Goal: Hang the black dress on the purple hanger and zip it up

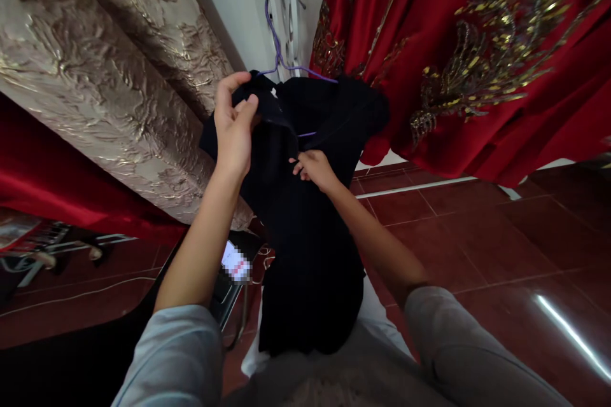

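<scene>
A black garment (310, 254) hangs on a purple wire hanger (279, 51) in front of me. My left hand (233, 124) grips the garment's left shoulder near the collar, thumb and fingers pinched on the cloth. My right hand (312, 168) pinches the black fabric at the chest, just below the neckline. The hanger's hook rises toward a white frame (289, 6) behind it. The garment's lower part drapes down over my lap.
A red dress with gold embroidery (477, 57) hangs at the right. Beige and gold brocade fabric (109, 76) hangs at the left over red cloth (57, 191). A chair with a phone (235, 262) on it stands below left. The floor is red tile (477, 241).
</scene>
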